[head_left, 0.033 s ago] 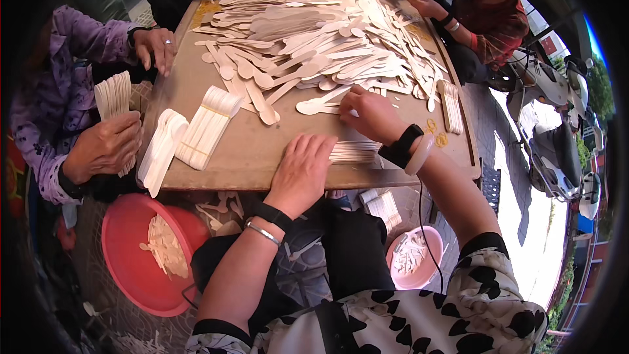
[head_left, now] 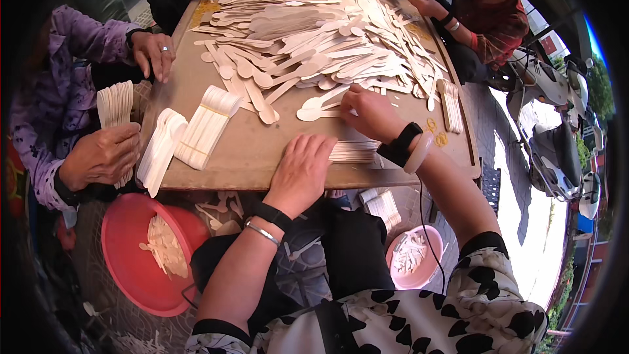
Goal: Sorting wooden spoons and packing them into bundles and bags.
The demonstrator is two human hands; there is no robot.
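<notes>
Light-seeming wooden spoons [head_left: 309, 113] beside right hand [head_left: 371, 114] are best pinched mid-handle; its and left hand's [head_left: 304, 165] closure cannot be told.

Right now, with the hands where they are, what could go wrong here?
The stack by the left hand lies near the table's front edge with no band visible on it, so a bump might scatter it. The left-hand spoon bundle reaches that edge and could tip off, perhaps toward the red tub. The right hand, at the pile's near side, might drag loose spoons out.
</notes>
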